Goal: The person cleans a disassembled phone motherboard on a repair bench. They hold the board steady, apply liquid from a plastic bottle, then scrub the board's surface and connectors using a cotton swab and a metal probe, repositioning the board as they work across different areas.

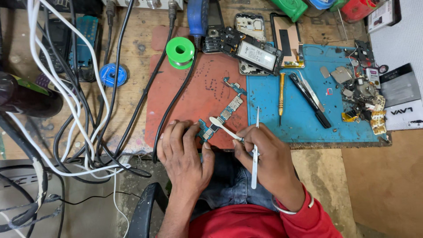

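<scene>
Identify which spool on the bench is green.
The solder spool at the red mat's top left corner; the other spool, on bare wood, is blue.
</scene>
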Demonstrator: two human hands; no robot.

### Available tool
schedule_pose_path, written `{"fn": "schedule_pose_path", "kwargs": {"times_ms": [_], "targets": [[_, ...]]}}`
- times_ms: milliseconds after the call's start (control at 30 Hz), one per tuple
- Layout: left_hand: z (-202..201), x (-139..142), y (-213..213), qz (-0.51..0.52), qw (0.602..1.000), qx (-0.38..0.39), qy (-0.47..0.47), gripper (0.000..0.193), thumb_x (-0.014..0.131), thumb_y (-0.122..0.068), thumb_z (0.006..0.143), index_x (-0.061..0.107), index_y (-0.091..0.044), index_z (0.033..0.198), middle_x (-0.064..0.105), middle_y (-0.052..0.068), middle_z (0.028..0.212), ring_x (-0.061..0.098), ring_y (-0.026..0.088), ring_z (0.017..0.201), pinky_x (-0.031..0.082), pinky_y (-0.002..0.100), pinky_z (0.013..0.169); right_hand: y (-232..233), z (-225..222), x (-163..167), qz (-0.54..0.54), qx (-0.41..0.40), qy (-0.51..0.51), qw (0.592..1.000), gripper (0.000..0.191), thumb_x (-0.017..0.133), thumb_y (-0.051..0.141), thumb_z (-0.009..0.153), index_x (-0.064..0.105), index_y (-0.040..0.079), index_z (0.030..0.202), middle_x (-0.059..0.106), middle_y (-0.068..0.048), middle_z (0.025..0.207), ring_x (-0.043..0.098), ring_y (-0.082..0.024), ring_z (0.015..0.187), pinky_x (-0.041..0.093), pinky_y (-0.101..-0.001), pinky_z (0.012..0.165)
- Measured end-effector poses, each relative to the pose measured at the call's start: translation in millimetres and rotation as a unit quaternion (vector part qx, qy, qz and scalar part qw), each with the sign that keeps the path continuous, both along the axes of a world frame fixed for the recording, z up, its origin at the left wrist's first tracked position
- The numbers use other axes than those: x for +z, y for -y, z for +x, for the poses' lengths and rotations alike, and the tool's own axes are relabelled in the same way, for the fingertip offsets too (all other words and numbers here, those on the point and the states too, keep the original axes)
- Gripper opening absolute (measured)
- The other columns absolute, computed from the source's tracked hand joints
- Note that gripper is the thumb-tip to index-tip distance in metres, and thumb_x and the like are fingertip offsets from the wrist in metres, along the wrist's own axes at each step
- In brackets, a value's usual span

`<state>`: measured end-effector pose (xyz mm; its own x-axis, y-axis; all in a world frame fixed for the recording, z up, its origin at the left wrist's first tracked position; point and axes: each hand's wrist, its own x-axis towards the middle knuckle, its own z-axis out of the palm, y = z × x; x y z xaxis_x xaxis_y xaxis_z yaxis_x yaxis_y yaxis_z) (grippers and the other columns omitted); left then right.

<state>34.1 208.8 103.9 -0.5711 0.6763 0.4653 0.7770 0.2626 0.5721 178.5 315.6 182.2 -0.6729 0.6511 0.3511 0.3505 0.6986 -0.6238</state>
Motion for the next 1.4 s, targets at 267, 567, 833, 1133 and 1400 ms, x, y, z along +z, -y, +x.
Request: {"fn": "schedule_pose_path", "kwargs": {"times_ms": [267, 567, 833, 1133, 1400], "targets": [[-0.3, -1.0, 0.2, -0.004, 1.0, -0.001, 0.001, 0.046, 0.063, -0.026, 0.091, 0.059, -0.009, 0.133, 0.052, 0.011, 0.141, 0.041, 0.033, 0.144, 0.023, 0.052, 0.119, 2.8, -6.3, 3.9, -0.027, -0.02, 0.032, 0.999, 0.027, 0.081, 0.005, 0.081, 0.054, 0.004, 0.085, 0.06, -0.006, 0.077, 0.06, -0.021, 0.06, 0.047, -0.0339, 0.054], [0.2, -1.5, 0.2, -0.007, 1.0, -0.001, -0.004, 0.047, 0.064, -0.025, 0.09, 0.059, -0.009, 0.133, 0.052, 0.01, 0.141, 0.041, 0.032, 0.144, 0.024, 0.051, 0.119, 6.3, -12.2, 5.2, -0.021, -0.002, 0.015, 1.0, 0.031, 0.08, 0.004, 0.081, 0.05, 0.005, 0.082, 0.062, -0.005, 0.081, 0.063, -0.021, 0.065, 0.048, -0.0335, 0.055], [-0.6, -2.2, 0.1, 0.001, 1.0, 0.001, -0.004, 0.045, 0.064, -0.024, 0.09, 0.059, -0.009, 0.132, 0.053, 0.011, 0.141, 0.042, 0.032, 0.143, 0.024, 0.051, 0.119, 3.4, -6.8, -2.3, -0.066, 0.021, -0.006, 0.998, 0.031, 0.078, 0.001, 0.082, 0.048, 0.005, 0.081, 0.063, -0.006, 0.082, 0.065, -0.02, 0.07, 0.051, -0.0321, 0.061], [-0.9, -2.2, -0.1, -0.001, 1.0, -0.001, -0.006, 0.044, 0.063, -0.026, 0.092, 0.059, -0.009, 0.133, 0.053, 0.01, 0.141, 0.042, 0.033, 0.143, 0.025, 0.051, 0.119, -0.4, -1.3, -8.8, -0.041, 0.017, -0.006, 0.999, 0.031, 0.08, 0.003, 0.082, 0.049, 0.005, 0.08, 0.07, -0.007, 0.09, 0.068, -0.018, 0.075, 0.054, -0.0299, 0.064], [-0.9, -2.8, 0.7, -0.004, 1.0, 0.002, -0.003, 0.046, 0.063, -0.025, 0.091, 0.059, -0.008, 0.134, 0.053, 0.01, 0.141, 0.042, 0.033, 0.143, 0.024, 0.051, 0.119, -1.8, 1.3, -13.0, -0.11, 0.077, -0.03, 0.99, 0.034, 0.08, 0.003, 0.084, 0.047, 0.007, 0.08, 0.07, -0.007, 0.095, 0.071, -0.016, 0.083, 0.055, -0.0284, 0.068]]}}
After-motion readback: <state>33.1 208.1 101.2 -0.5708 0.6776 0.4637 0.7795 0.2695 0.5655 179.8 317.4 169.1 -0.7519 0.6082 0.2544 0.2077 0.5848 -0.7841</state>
